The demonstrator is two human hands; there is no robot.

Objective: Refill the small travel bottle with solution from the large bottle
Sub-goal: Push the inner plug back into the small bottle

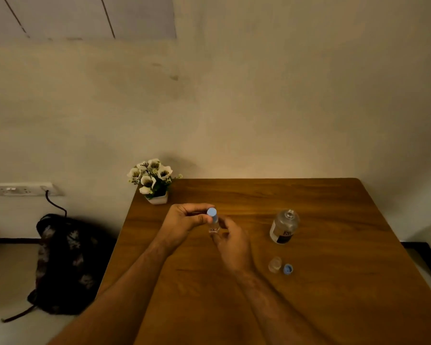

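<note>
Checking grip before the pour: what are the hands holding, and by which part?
The small travel bottle: the left hand pinches its blue cap, and the right hand grips its lower body.

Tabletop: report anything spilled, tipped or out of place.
No spill or tipped item shows. The large bottle stands upright, uncapped; a clear cap and a blue cap lie loose nearby. Both hands hold the small bottle.
</note>
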